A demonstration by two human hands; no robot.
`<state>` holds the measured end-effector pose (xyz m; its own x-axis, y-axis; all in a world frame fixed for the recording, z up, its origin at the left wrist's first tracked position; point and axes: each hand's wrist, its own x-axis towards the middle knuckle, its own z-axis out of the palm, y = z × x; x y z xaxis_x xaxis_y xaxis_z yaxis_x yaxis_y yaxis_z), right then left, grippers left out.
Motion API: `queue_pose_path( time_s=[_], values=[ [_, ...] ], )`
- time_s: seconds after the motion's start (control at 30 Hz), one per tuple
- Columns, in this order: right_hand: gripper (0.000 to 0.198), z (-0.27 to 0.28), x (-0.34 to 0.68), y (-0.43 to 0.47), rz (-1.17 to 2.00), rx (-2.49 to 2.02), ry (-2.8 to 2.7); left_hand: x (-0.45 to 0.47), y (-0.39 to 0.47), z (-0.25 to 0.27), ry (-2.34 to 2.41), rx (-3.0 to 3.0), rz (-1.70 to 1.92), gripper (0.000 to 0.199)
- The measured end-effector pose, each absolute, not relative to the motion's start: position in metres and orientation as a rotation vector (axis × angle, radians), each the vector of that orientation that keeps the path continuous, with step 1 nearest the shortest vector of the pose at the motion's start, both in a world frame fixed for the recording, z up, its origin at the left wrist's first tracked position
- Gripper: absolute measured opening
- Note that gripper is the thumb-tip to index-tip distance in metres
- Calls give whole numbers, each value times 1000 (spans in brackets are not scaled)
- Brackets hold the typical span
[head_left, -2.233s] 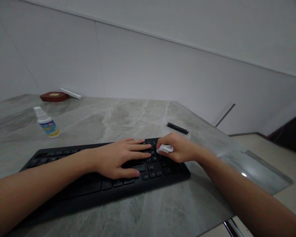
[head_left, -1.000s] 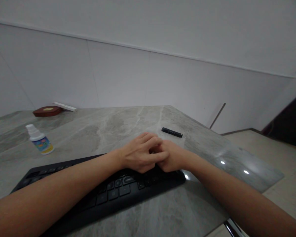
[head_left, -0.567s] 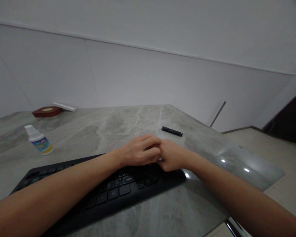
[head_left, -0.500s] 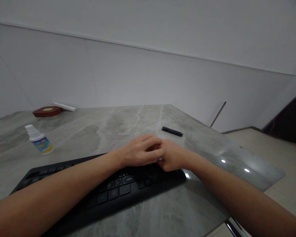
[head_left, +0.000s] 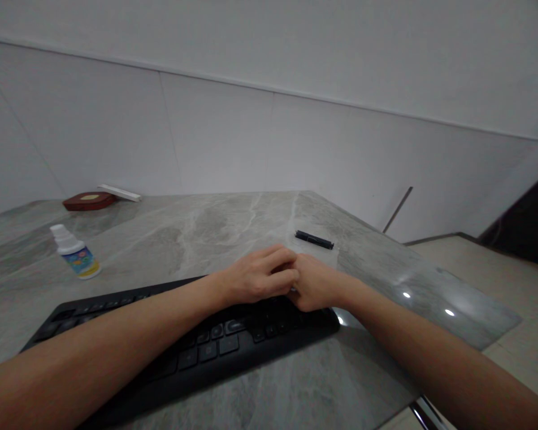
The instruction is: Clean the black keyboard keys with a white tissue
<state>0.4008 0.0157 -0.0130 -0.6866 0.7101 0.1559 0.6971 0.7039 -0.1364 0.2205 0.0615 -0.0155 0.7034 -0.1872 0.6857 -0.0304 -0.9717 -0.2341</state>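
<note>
A black keyboard (head_left: pixel 206 352) lies at a slant on the table, keys facing up, partly covered by my left forearm. Over its right end my left hand (head_left: pixel 260 276) and my right hand (head_left: pixel 317 283) meet, knuckles together. Both are closed with curled fingers. A small pale spot shows between them, but whatever the fingers hold is hidden. Just beyond the hands rests a narrow black strip-like piece (head_left: pixel 314 240), untouched; its exact kind does not show.
On the left of the grey marbled table (head_left: pixel 215 221) stands a white spray bottle (head_left: pixel 79 258) with a colourful label. Behind it, near the wall, lie a reddish-brown case (head_left: pixel 89 202) and a white bar (head_left: pixel 120 193). The table's edge drops off at right.
The view has shifted very slightly. Both hands stay together over the keyboard's right end, with only a slight change in the fingers.
</note>
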Motion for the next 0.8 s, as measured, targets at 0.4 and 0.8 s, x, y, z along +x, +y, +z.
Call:
queue_pose_path(
  time_s=[0.4,0.8],
  values=[
    [29,-15,404,17,54,-1014,-2727,219,64,-18,190,-2789,-1133,20],
    [27,-15,404,17,27,-1059,-2735,220,69,-26,109,-2942,-1135,20]
  ],
)
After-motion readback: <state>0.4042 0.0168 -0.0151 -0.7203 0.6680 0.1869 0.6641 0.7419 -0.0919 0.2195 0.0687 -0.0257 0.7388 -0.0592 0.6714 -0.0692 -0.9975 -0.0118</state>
